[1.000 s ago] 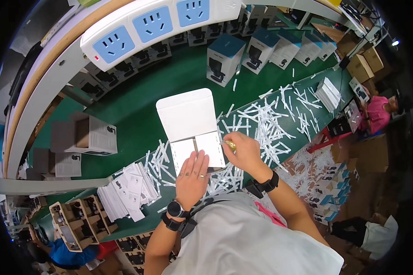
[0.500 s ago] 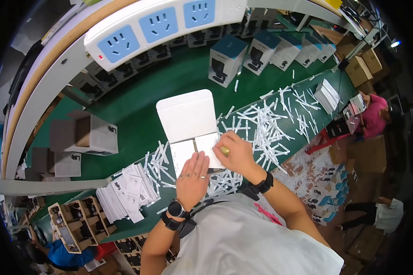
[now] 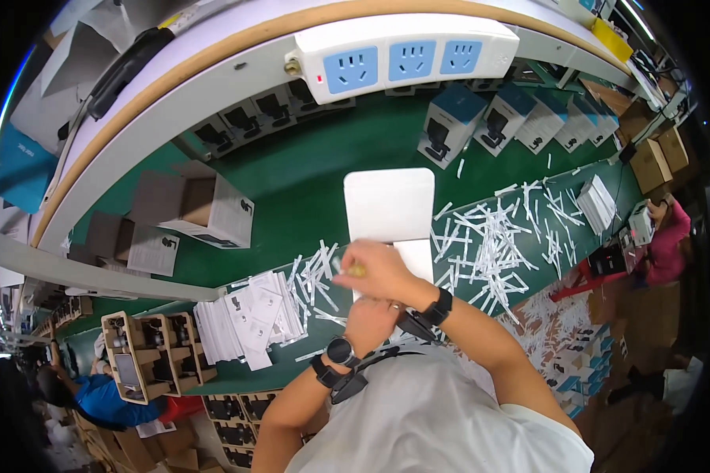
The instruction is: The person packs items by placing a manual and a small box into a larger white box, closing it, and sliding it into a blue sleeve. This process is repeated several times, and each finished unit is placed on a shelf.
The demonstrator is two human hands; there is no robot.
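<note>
An opened white carton [image 3: 390, 206] lies on the green bench in front of me, its lid raised on the far side. Over its left part, my right hand [image 3: 383, 270] crosses above the other one, fingers pinched together. A small yellowish thing [image 3: 357, 270] shows at those fingertips; whether it is held or worn I cannot tell. My left hand [image 3: 373, 322] rests low on the carton's near side, fingers laid out toward the right and partly hidden under my right forearm.
Loose white paper strips [image 3: 493, 248] are scattered right of the carton, with more at its left. A stack of printed leaflets [image 3: 248, 319] lies near left. Open grey boxes [image 3: 225, 213] stand farther left, printed boxes [image 3: 450, 126] at the back, and a power strip [image 3: 406, 59] overhead. A co-worker in pink [image 3: 670, 244] is at far right.
My right hand has moved left across the carton, over my left hand. The left hand has turned to point rightward. The whole view has shifted, so the bench appears farther right.
</note>
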